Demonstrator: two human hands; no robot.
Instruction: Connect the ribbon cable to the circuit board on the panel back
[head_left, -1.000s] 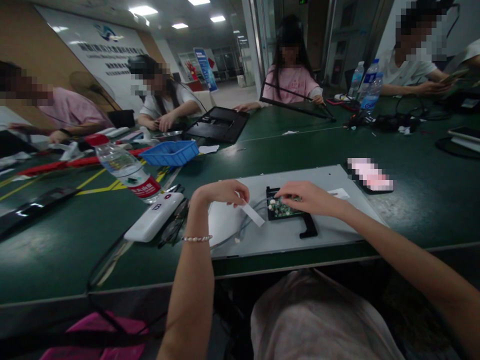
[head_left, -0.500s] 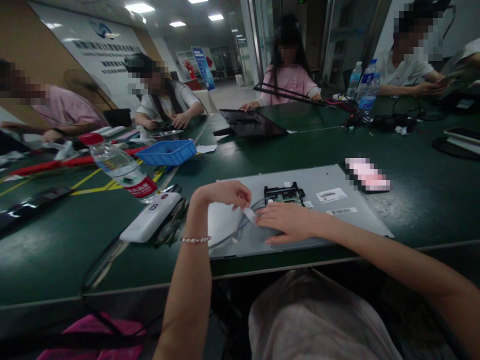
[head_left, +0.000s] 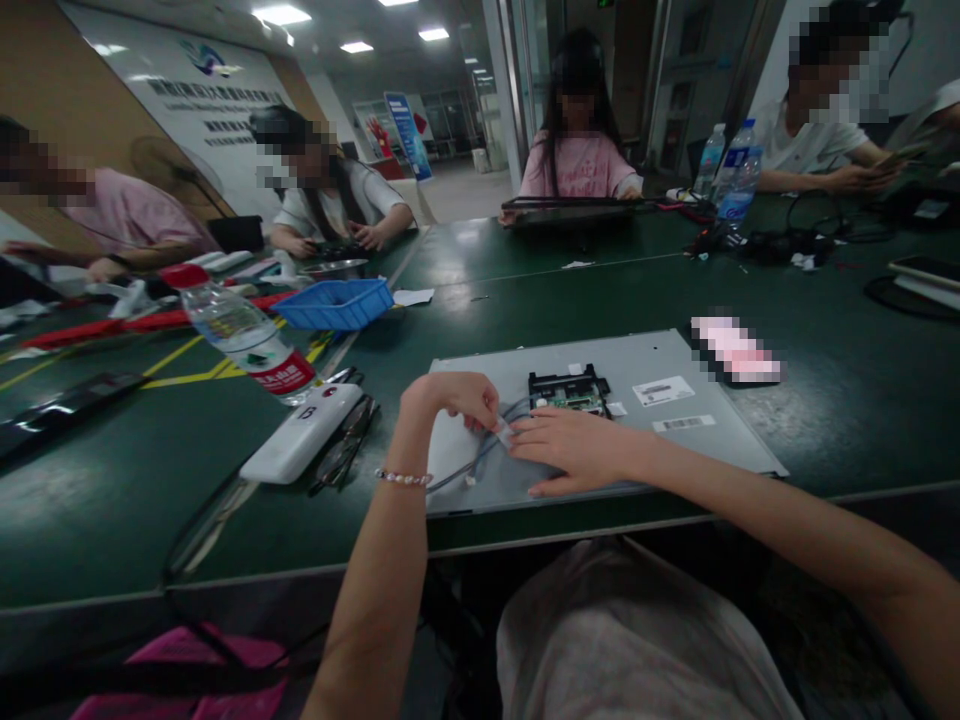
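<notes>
A grey metal panel (head_left: 705, 455) lies flat on the table before me, with two printed labels on its right part. My left hand (head_left: 472, 400) is closed, pinching the end of a white strip of tape (head_left: 505, 434) above the panel's left half. The fingers of my right hand (head_left: 581, 447) are stretched out flat over the panel, their tips at the strip's other end. Just beyond that hand sits a green circuit board (head_left: 574, 399) in a black bracket, partly covered by the hand. Grey cables (head_left: 480, 458) run from the board under the strip toward the left.
To the left are a white power bank (head_left: 304, 435), eyeglasses (head_left: 343, 450), a tilted bottle (head_left: 274, 350) and a blue bin (head_left: 341, 308). A phone (head_left: 735, 352) lies right of the panel. Across the table a person (head_left: 577, 165) holds a dark frame; other people sit at both sides.
My right hand has come off the circuit board and moved nearer, flat beside the strip. My left hand has lowered the strip over the cables. The person opposite has drawn a dark panel back.
</notes>
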